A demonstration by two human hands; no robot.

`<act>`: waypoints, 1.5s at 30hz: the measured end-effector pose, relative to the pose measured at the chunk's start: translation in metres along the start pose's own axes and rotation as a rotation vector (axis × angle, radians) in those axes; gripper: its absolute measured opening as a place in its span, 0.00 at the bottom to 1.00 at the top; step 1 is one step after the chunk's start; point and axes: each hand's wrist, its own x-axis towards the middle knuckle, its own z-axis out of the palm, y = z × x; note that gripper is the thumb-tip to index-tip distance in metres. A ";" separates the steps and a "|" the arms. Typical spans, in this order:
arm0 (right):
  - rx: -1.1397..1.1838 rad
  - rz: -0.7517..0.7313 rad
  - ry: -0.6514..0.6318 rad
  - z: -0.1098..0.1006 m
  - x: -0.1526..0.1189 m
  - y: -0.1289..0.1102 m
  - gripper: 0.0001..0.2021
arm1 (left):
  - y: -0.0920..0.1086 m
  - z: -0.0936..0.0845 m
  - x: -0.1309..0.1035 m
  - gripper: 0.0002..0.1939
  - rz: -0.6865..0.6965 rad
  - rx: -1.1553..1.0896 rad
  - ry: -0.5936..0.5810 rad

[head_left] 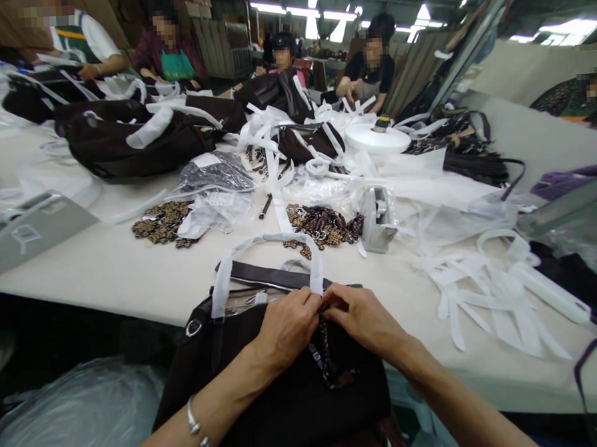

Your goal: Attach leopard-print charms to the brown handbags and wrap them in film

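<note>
A dark bag (287,397) leans against the table's front edge, its raised handle (266,238) wrapped in white material and its zipped top partly open. My left hand (291,324) is closed at the base of the handle's right side, fingertips pinched. Touching the same spot, my right hand (360,313) has its thumb and forefinger pressed together. Between and below the fingertips hangs a dark braided charm (328,355) with a metal clasp, lying against the bag's front. The fingers partly hide the charm's upper end.
Patterned charms (166,224) and a tape dispenser (378,219) lie beyond the bag. White strips (482,294) are spread at the right. Another dispenser (33,231) stands at the left. Wrapped dark bags (138,138) line the far side, where several people work.
</note>
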 end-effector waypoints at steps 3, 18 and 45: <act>0.040 -0.022 -0.031 -0.003 0.000 -0.001 0.09 | 0.000 -0.001 -0.001 0.09 0.070 0.008 0.012; 0.099 -0.061 0.119 0.006 0.001 -0.010 0.04 | -0.003 -0.006 -0.005 0.05 -0.250 -0.679 0.057; -0.152 -0.185 0.130 0.012 -0.013 -0.017 0.07 | -0.008 -0.024 -0.007 0.07 -0.334 -0.809 -0.068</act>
